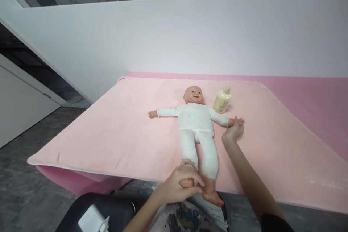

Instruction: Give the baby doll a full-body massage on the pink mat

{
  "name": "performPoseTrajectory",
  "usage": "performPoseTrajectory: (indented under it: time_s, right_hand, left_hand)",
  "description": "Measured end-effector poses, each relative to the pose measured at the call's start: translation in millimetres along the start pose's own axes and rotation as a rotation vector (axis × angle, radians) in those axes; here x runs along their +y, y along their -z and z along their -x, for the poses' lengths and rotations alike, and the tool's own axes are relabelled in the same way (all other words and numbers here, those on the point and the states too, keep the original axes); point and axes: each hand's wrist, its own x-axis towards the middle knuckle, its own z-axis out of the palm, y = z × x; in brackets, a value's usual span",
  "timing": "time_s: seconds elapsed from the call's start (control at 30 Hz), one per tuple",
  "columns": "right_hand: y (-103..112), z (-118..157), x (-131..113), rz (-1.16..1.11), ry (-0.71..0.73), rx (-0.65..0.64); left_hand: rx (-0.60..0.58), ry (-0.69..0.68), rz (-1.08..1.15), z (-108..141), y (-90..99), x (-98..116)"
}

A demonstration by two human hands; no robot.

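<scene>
A baby doll (pixel 195 117) lies on its back on a pink towel-like sheet (pixel 146 139). Its body is white cloth; the head, hands and feet are skin-toned. Both of its arms stretch out sideways, and its feet reach the near edge. My left hand (pixel 179 183) is wrapped round the doll's foot on the left, whose toes show between my fingers. Over on the right, my right hand (pixel 234 132) grips the doll's hand (pixel 231 122), partly hiding it. A pale yellow pump bottle (pixel 222 100) stands beside the doll's head and shoulder, touched by neither hand.
A white wall (pixel 174 40) closes off the far side, with glass above it. Below the near edge, a black seat (pixel 95 206) carries a white charger-like block (pixel 91 219) with a cable. Grey floor (pixel 24 177) shows at the left.
</scene>
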Motion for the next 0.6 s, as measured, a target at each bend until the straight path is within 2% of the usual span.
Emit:
performPoseTrajectory:
  time_s: [0.07, 0.13, 0.2, 0.27, 0.33, 0.37, 0.4, 0.43, 0.5, 0.6]
  right_hand:
    - [2, 1, -2, -0.004, 0.068, 0.008]
    - [2, 11, -6, 0.043, 0.220, -0.095]
    - [0, 26, -11, 0.162, 0.374, -0.279]
    - [-2, 39, -13, 0.310, 0.540, -0.558]
    - [-3, 46, -12, 0.445, 0.719, -0.860]
    - [-3, 47, -11, 0.494, 0.787, -0.966]
    - [-3, 47, -10, 0.522, 0.825, -1.019]
    - [-2, 46, -10, 0.530, 0.830, -1.014]
    - [1, 44, -10, 0.482, 0.768, -0.874]
    - [3, 35, -9, 0.334, 0.530, -0.582]
  left_hand:
    - [0.048, -0.045, -0.037, 1, -0.7, 2]
    - [0.049, -0.134, -0.080, -7, 15.5, 7]
    - [0.052, -0.221, -0.122, -26, 40.9, 7]
    - [0.032, -0.211, -0.113, -50, 64.0, -7]
    - [0.212, -0.111, -0.100, -74, 77.2, -32]
    - [0.331, -0.016, -0.102, -84, 79.6, -45]
    - [0.399, 0.045, -0.087, -91, 79.9, -55]
    - [0.435, 0.091, -0.073, -95, 78.8, -60]
    - [0.456, 0.127, -0.047, -92, 74.7, -54]
    - [0.514, 0.051, -0.005, -65, 65.1, -15]
